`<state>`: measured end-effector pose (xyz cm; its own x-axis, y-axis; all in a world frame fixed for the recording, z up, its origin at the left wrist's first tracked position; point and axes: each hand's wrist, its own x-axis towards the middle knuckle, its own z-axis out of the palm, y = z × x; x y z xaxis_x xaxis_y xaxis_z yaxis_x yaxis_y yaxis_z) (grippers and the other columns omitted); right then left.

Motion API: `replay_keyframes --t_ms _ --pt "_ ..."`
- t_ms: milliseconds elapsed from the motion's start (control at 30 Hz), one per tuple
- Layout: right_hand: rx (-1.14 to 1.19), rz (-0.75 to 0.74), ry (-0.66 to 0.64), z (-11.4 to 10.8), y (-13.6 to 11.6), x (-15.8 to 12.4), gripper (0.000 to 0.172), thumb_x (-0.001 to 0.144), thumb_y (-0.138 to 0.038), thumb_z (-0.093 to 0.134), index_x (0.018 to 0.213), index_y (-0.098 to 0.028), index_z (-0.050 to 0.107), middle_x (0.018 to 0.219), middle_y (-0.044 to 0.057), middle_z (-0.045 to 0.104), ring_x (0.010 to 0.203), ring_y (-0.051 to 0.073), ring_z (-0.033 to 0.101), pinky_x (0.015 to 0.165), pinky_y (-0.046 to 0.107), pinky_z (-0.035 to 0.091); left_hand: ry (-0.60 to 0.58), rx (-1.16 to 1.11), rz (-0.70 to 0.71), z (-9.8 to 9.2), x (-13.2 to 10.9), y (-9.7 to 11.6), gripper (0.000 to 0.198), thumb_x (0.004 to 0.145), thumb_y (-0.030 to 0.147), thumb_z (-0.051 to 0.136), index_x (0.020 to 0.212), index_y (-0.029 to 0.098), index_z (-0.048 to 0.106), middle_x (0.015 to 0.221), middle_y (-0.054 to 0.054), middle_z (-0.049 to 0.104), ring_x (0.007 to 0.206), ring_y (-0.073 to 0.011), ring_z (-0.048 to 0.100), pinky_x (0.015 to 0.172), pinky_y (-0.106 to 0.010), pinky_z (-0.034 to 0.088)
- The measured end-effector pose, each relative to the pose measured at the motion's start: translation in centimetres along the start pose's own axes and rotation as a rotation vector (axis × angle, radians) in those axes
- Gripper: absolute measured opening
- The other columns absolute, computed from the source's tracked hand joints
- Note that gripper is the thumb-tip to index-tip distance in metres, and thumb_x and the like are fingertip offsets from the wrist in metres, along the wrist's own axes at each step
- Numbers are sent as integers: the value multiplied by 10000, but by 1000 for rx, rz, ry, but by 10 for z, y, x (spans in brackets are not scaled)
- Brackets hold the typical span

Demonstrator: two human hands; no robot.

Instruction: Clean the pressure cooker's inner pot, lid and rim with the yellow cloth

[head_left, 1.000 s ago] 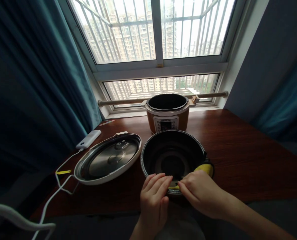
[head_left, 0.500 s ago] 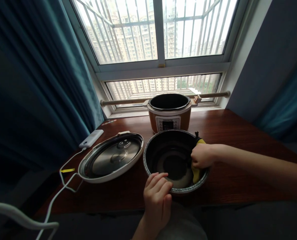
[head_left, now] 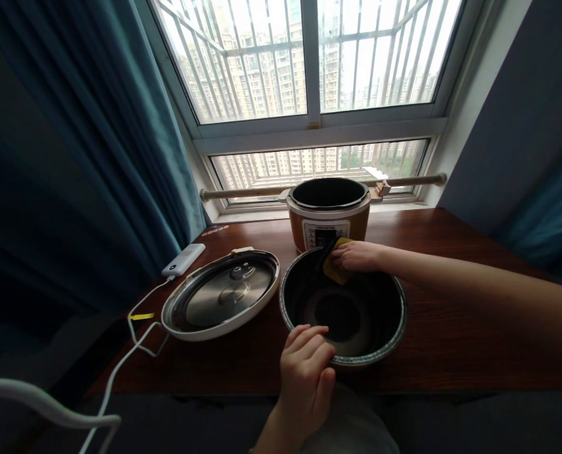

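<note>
A dark inner cooking pot (head_left: 380,340) stands on the wooden table close to me. My left hand (head_left: 307,369) grips its near rim, fingers hooked over the edge and thumb outside. At the pot's far inner wall, my right hand (head_left: 351,255) is closed on a yellow and black cloth (head_left: 336,268), which presses against the wall and rim. Just behind the pot sits the electric pressure cooker body (head_left: 328,221), its top uncovered and its control panel facing me. To the left lies the cooker lid (head_left: 229,299), inner metal side up.
A white power bank (head_left: 184,260) with a white cable (head_left: 115,372) lies at the table's left side, a yellow tag (head_left: 142,316) on the cable. Blue curtains (head_left: 134,139) hang at left. A barred window (head_left: 309,75) is behind the table (head_left: 423,252).
My right hand has moved the cloth from the pot's right inner wall round to its far side. The left hand keeps its place on the rim. The view has shifted slightly.
</note>
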<state>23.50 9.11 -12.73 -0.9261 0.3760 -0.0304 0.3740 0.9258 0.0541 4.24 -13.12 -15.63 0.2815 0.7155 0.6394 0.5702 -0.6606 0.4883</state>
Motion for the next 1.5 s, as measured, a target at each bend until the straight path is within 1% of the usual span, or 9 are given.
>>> replay_keyframes --t_ms 100,200,367,500,667,900,1200,1333,1500 --pt "-37 -127 7 -3 5 0 270 841 -76 473 971 -213 666 1196 -9 593 1239 145 383 1042 279 241 -8 -1 0 0 -1 0 560 909 464 123 725 195 578 673 -47 597 930 -207 591 871 -368 357" --pt "-104 -170 101 -4 7 -7 299 876 -123 449 1079 -260 621 1252 -40 550 1270 168 329 1065 342 191 -6 5 -3 1 -2 0 489 919 391 166 730 192 571 681 -43 598 963 -206 581 891 -375 335" --pt "-28 9 199 -5 2 -28 307 843 -148 467 1086 -237 633 1198 -3 579 1149 225 407 955 346 320 24 49 -21 3 -3 3 287 867 136 315 738 187 566 710 -19 622 972 -181 579 906 -360 315" --pt "81 143 140 -11 -11 -49 230 810 -169 479 864 -176 703 971 58 647 918 210 501 910 351 340 32 50 -25 3 -3 5 262 847 98 360 812 197 600 758 -8 649 978 -180 576 902 -362 324" --pt "71 287 13 -23 -43 -74 301 845 -251 468 650 -183 688 707 63 649 718 186 508 881 367 335 41 78 -3 4 -3 5 270 844 95 386 910 211 621 853 -4 680 981 -188 575 885 -371 342" --pt "31 395 -118 -41 -104 -93 541 924 -404 309 607 -163 674 661 110 667 802 246 552 784 354 367 38 166 30 4 -5 3 297 847 100 397 1039 194 603 983 -26 685 1001 -201 576 881 -383 371" --pt "290 425 -161 -68 -175 -79 299 853 -354 439 826 -152 658 720 93 656 713 214 590 598 266 376 14 188 15 5 -9 4 330 864 125 376 1124 185 569 1081 -47 658 1081 -205 545 915 -394 380" --pt "411 406 -35 -58 -190 -66 166 738 -223 541 831 -153 660 772 77 664 757 200 588 638 249 375 -42 94 -27 -1 -9 3 376 910 198 291 1214 199 512 1196 -59 601 1162 -196 499 976 -411 354" --pt "679 499 212 -34 -196 -37 168 734 -173 501 705 -162 666 687 39 663 607 136 552 571 221 352 -60 -185 -128 -13 -13 1 499 938 372 126 1279 219 458 1323 -68 495 1270 -209 388 1083 -473 229"
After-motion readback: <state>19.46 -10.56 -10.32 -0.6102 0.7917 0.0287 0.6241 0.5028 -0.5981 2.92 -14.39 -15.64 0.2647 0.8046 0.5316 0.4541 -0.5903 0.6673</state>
